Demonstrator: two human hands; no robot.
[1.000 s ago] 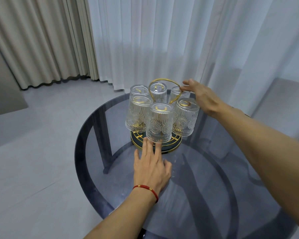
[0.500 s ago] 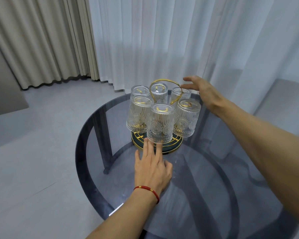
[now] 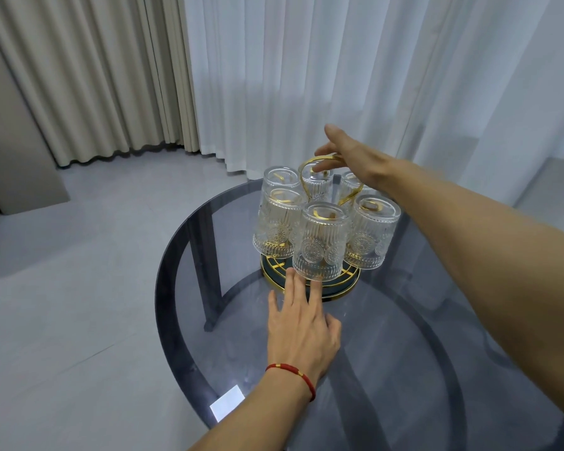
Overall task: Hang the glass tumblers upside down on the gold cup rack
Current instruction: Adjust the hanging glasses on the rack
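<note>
The gold cup rack (image 3: 342,287) stands on its round dark base with a gold rim, toward the far side of the table. Several ribbed glass tumblers hang upside down on it, the nearest one (image 3: 319,245) in front, others at left (image 3: 275,222) and right (image 3: 370,232). My left hand (image 3: 302,327) lies flat on the table, fingers spread, its fingertips on the base rim under the front tumbler. My right hand (image 3: 350,154) hovers at the gold loop handle (image 3: 303,177), fingers apart, with the thumb inside the loop and not closed around it.
The round smoked-glass table (image 3: 404,369) has a dark frame beneath it. White sheer curtains (image 3: 339,76) hang close behind the rack and beige drapes (image 3: 95,76) at the left. Pale floor lies to the left of the table edge.
My right hand has lifted from the far right tumbler and moved left, up to the top of the loop handle. My left hand has stayed at the base rim.
</note>
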